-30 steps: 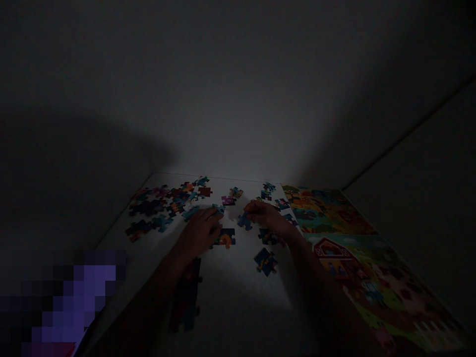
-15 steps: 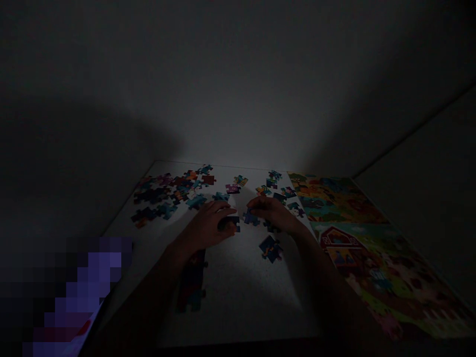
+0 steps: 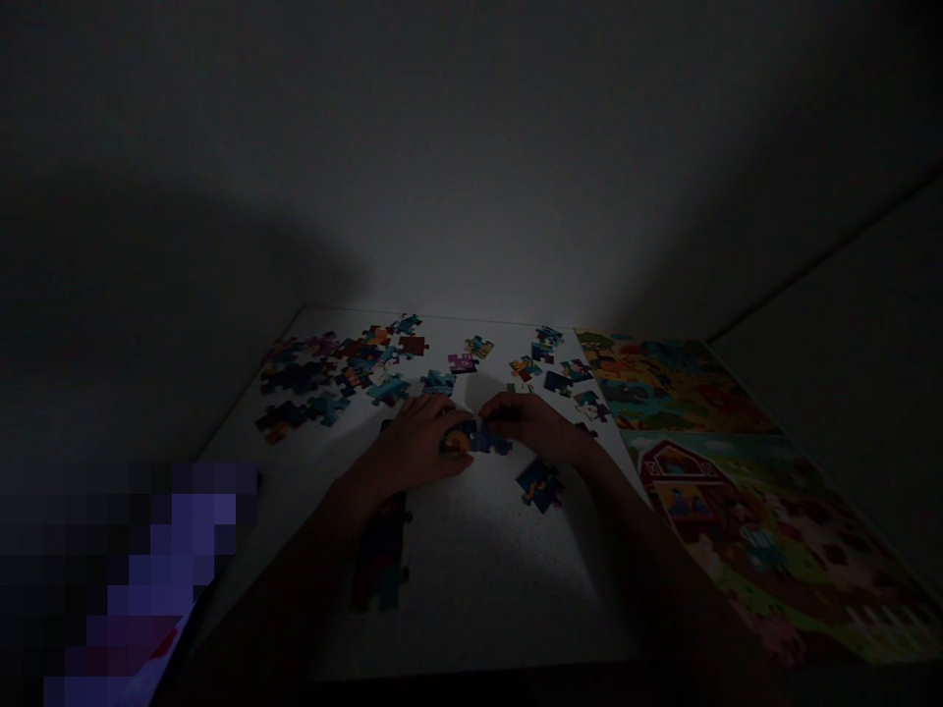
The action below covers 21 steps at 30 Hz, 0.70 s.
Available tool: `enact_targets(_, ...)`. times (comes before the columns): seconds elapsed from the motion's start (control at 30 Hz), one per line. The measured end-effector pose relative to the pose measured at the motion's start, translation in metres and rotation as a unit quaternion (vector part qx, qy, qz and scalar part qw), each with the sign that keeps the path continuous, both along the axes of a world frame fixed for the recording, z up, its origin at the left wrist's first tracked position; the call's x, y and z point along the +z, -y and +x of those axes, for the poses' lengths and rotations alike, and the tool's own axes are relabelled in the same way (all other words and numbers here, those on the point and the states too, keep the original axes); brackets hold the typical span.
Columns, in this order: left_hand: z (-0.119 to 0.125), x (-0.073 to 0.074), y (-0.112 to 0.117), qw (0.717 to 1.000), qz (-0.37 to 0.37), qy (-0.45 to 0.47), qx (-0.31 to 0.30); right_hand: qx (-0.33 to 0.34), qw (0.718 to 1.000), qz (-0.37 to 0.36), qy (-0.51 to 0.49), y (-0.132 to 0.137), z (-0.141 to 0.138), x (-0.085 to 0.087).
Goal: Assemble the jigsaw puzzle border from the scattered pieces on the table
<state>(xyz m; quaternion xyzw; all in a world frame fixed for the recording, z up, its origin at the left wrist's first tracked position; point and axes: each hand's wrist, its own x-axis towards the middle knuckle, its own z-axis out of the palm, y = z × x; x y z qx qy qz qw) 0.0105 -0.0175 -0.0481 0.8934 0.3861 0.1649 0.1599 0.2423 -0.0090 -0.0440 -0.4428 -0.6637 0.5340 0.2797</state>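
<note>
Though it's pretty dark in here, you can make out the pile [image 3: 301, 377] at the far left of my white table [image 3: 478, 599]. Next is a joined strip [image 3: 379, 565], partly under my left arm. My left hand [image 3: 423, 444] is curved around the orange-marked piece [image 3: 460, 439], thumb and fingers on either side; can't tell if it's actually gripping. Right up against that is the blue piece [image 3: 495, 440], mid-table, pinched in my right hand's [image 3: 531, 422] fingertips. Can't tell if they're locked. Just nearer me there's a dark blue piece [image 3: 541, 485], then two colorful pictures [image 3: 766, 550] far right.
</note>
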Motion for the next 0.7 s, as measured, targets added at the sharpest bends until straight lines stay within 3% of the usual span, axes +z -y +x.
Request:
enact_targets(0.27, 0.002, 0.003, 0.000, 1.000, -0.012, -0.009, 0.002, -0.001, 0.996, 0.058, 0.064, 0.002, -0.003, -0.008)
enact_targets(0.7, 0.002, 0.006, 0.000, 1.000, -0.020, -0.014, 0.003, 0.002, 0.972, 0.168, 0.166, 0.008, -0.012, 0.004)
